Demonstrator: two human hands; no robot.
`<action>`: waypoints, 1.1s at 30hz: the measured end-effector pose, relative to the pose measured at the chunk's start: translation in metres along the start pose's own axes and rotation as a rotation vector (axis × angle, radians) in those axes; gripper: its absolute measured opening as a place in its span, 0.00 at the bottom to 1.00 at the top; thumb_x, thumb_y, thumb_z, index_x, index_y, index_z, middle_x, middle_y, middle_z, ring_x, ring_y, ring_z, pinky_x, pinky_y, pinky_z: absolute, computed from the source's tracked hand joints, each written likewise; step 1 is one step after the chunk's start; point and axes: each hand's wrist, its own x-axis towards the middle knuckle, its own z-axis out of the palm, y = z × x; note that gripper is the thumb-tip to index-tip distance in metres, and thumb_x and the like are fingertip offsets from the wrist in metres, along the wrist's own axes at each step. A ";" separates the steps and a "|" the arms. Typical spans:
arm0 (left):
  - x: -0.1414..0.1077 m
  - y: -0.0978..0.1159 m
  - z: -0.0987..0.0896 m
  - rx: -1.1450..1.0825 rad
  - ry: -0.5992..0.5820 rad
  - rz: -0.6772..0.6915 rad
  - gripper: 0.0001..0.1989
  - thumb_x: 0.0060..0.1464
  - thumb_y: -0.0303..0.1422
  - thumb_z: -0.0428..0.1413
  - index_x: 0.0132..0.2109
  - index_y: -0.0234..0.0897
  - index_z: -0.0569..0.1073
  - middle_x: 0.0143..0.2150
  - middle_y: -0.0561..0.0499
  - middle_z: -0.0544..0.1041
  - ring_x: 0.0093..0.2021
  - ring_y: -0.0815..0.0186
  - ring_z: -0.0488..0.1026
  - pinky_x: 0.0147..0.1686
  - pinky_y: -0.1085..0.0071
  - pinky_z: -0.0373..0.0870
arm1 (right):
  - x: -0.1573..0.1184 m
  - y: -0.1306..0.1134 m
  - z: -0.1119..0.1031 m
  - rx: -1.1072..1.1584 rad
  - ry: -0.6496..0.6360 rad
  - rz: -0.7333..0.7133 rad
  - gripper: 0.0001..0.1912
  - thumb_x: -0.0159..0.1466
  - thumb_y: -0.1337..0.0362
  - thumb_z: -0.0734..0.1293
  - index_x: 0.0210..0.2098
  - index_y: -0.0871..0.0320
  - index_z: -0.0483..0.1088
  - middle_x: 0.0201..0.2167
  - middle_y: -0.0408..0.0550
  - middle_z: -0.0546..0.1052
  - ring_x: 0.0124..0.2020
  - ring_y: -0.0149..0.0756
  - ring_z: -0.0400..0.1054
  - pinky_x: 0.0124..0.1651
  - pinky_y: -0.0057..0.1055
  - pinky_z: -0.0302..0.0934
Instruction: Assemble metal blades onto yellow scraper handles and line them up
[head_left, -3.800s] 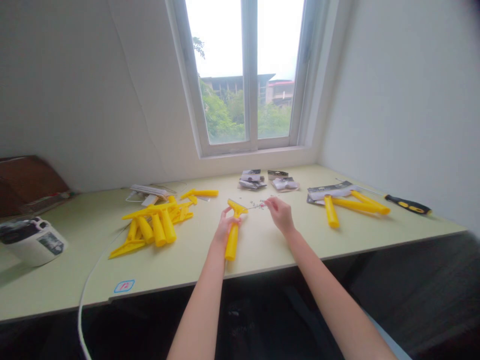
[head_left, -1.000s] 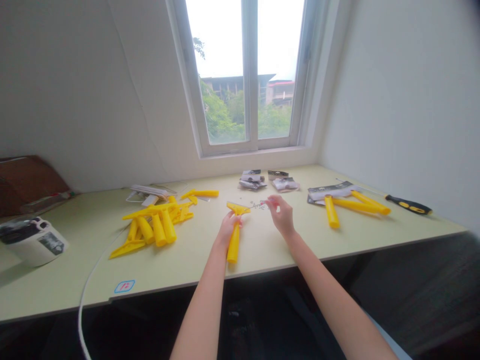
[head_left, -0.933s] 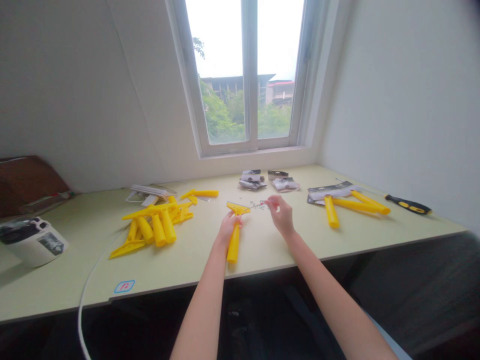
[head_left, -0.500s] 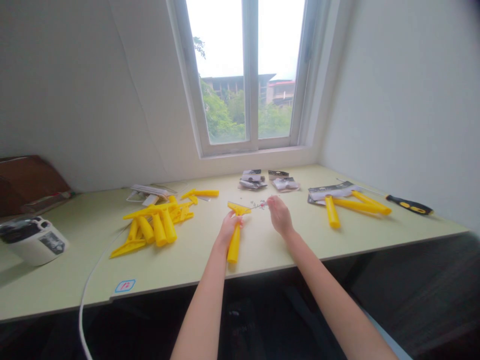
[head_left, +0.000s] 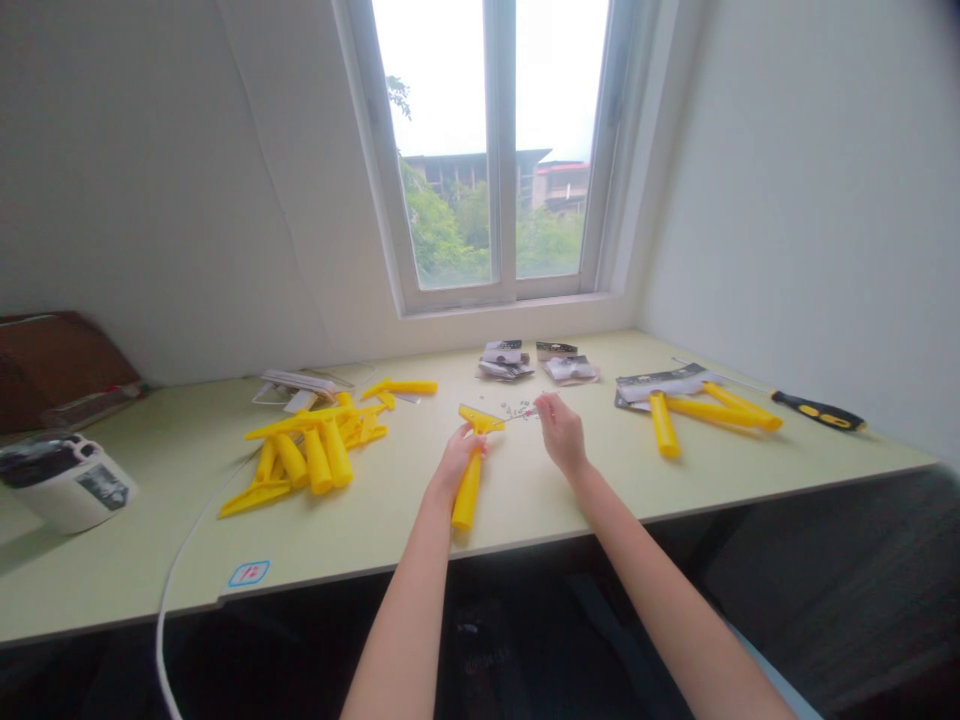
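Observation:
My left hand (head_left: 455, 458) is closed around the neck of a yellow scraper (head_left: 466, 495), whose wide head points away from me and whose handle end hangs near the table's front edge. My right hand (head_left: 561, 432) is closed on what looks like a small screwdriver (head_left: 523, 415); its handle is mostly hidden by my fingers. The thin shaft reaches left to the right end of the scraper head. Just beyond the shaft lie several tiny metal pieces (head_left: 514, 408), too small to make out exactly.
Yellow handles and scraper parts (head_left: 319, 460) are heaped at left, near a white mug-like container (head_left: 75, 490). Packets (head_left: 504, 360) lie below the window. At right are more yellow handles (head_left: 664, 425) and a black-and-yellow screwdriver (head_left: 819, 410). A white cable (head_left: 169, 600) hangs over the front edge.
The scraper has tilted slightly, its head shifting a little right and nearer me and its handle end left. My right hand has moved slightly to the right with the tool.

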 end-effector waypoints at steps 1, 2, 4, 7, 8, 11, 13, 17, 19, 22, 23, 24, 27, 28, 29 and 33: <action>0.000 0.000 0.000 0.002 0.000 -0.001 0.14 0.41 0.29 0.53 0.39 0.34 0.68 0.23 0.55 0.67 0.21 0.74 0.61 0.23 0.78 0.57 | 0.000 0.000 0.000 0.010 -0.010 -0.019 0.12 0.64 0.60 0.53 0.36 0.57 0.65 0.28 0.45 0.71 0.28 0.34 0.65 0.33 0.30 0.59; 0.000 0.000 0.000 0.004 0.000 -0.005 0.14 0.41 0.28 0.53 0.40 0.34 0.68 0.23 0.55 0.67 0.21 0.75 0.61 0.23 0.78 0.57 | 0.001 0.000 0.000 0.019 -0.013 -0.043 0.13 0.64 0.61 0.52 0.39 0.57 0.64 0.30 0.46 0.71 0.32 0.35 0.66 0.36 0.31 0.59; 0.000 0.000 0.000 0.010 0.003 -0.014 0.15 0.41 0.28 0.53 0.40 0.33 0.68 0.24 0.55 0.67 0.21 0.75 0.61 0.23 0.78 0.57 | 0.001 0.000 0.000 0.014 -0.001 -0.092 0.14 0.64 0.63 0.51 0.42 0.57 0.63 0.33 0.48 0.70 0.36 0.36 0.65 0.39 0.34 0.60; -0.001 0.002 0.001 0.020 0.009 -0.031 0.16 0.40 0.27 0.53 0.41 0.33 0.68 0.25 0.55 0.67 0.21 0.75 0.61 0.24 0.78 0.57 | 0.001 -0.001 0.000 -0.022 0.033 -0.109 0.11 0.64 0.63 0.54 0.41 0.58 0.64 0.30 0.47 0.70 0.33 0.35 0.65 0.38 0.33 0.60; -0.001 0.002 0.002 0.020 0.008 -0.035 0.16 0.40 0.28 0.53 0.41 0.33 0.67 0.25 0.55 0.67 0.21 0.75 0.61 0.24 0.78 0.57 | 0.000 -0.001 0.000 -0.028 0.044 -0.089 0.10 0.63 0.63 0.55 0.40 0.58 0.64 0.28 0.46 0.71 0.30 0.34 0.65 0.36 0.31 0.60; -0.003 0.005 0.003 0.012 0.000 -0.035 0.16 0.40 0.28 0.53 0.41 0.33 0.67 0.24 0.55 0.67 0.21 0.75 0.61 0.24 0.77 0.58 | -0.002 -0.002 0.000 -0.049 0.069 -0.033 0.08 0.62 0.61 0.58 0.38 0.57 0.64 0.23 0.42 0.70 0.23 0.31 0.64 0.29 0.28 0.58; -0.004 0.006 0.004 0.017 -0.005 -0.029 0.15 0.40 0.27 0.52 0.40 0.34 0.66 0.24 0.55 0.67 0.21 0.75 0.61 0.24 0.78 0.57 | -0.003 -0.002 0.001 -0.053 0.077 -0.043 0.09 0.63 0.61 0.57 0.37 0.58 0.65 0.24 0.43 0.71 0.24 0.31 0.65 0.29 0.28 0.59; -0.004 0.006 0.003 0.031 -0.007 -0.019 0.14 0.40 0.27 0.52 0.39 0.33 0.67 0.24 0.55 0.67 0.21 0.75 0.61 0.24 0.78 0.57 | 0.000 -0.002 0.000 -0.010 0.083 -0.125 0.09 0.64 0.62 0.56 0.38 0.57 0.66 0.31 0.48 0.72 0.33 0.34 0.66 0.35 0.31 0.61; -0.004 0.005 0.003 0.026 -0.005 -0.025 0.14 0.40 0.27 0.52 0.39 0.33 0.66 0.24 0.55 0.67 0.22 0.75 0.61 0.24 0.78 0.57 | 0.002 -0.002 -0.001 0.003 0.095 -0.154 0.09 0.63 0.63 0.58 0.39 0.57 0.67 0.31 0.48 0.71 0.33 0.35 0.66 0.37 0.33 0.62; -0.004 0.005 0.002 0.004 -0.012 -0.047 0.16 0.40 0.28 0.52 0.41 0.34 0.65 0.24 0.55 0.67 0.21 0.75 0.61 0.23 0.78 0.57 | 0.004 -0.002 -0.001 0.061 0.116 -0.169 0.11 0.63 0.65 0.57 0.43 0.56 0.67 0.33 0.48 0.71 0.36 0.35 0.66 0.39 0.34 0.63; -0.005 0.005 0.001 -0.006 -0.015 -0.052 0.17 0.40 0.27 0.52 0.41 0.35 0.65 0.24 0.56 0.67 0.21 0.75 0.61 0.24 0.78 0.57 | 0.004 -0.002 -0.001 0.085 0.117 -0.169 0.12 0.64 0.66 0.56 0.45 0.56 0.66 0.34 0.49 0.71 0.37 0.35 0.67 0.39 0.34 0.63; -0.005 0.005 0.001 -0.016 -0.014 -0.055 0.17 0.40 0.27 0.52 0.42 0.35 0.64 0.24 0.56 0.67 0.21 0.75 0.62 0.23 0.78 0.57 | 0.004 -0.002 -0.001 0.107 0.115 -0.167 0.13 0.64 0.67 0.56 0.46 0.56 0.65 0.35 0.49 0.71 0.38 0.35 0.67 0.39 0.34 0.64; -0.006 0.006 0.000 -0.056 -0.002 -0.056 0.17 0.40 0.26 0.52 0.41 0.36 0.62 0.24 0.56 0.67 0.21 0.75 0.62 0.23 0.78 0.57 | 0.003 -0.003 0.001 0.132 0.098 -0.160 0.15 0.64 0.67 0.55 0.49 0.56 0.64 0.37 0.49 0.72 0.38 0.35 0.67 0.41 0.36 0.64; -0.006 0.006 0.000 -0.073 0.001 -0.054 0.17 0.40 0.26 0.52 0.40 0.36 0.61 0.24 0.56 0.67 0.21 0.75 0.61 0.23 0.78 0.57 | 0.003 -0.004 0.001 0.127 0.092 -0.162 0.15 0.64 0.67 0.55 0.49 0.55 0.63 0.38 0.49 0.73 0.38 0.35 0.67 0.41 0.37 0.63; -0.006 0.006 0.000 -0.090 0.002 -0.052 0.16 0.39 0.26 0.52 0.40 0.36 0.61 0.23 0.56 0.67 0.21 0.75 0.61 0.23 0.79 0.57 | 0.002 -0.005 0.001 0.113 0.087 -0.168 0.15 0.64 0.66 0.56 0.49 0.55 0.63 0.38 0.49 0.73 0.38 0.36 0.67 0.42 0.38 0.63; -0.005 0.007 0.000 -0.136 0.016 -0.045 0.16 0.38 0.24 0.51 0.38 0.36 0.60 0.24 0.56 0.67 0.21 0.76 0.61 0.23 0.79 0.57 | 0.003 -0.009 0.001 0.050 0.088 -0.200 0.14 0.62 0.64 0.60 0.47 0.54 0.65 0.36 0.48 0.73 0.33 0.35 0.66 0.43 0.39 0.62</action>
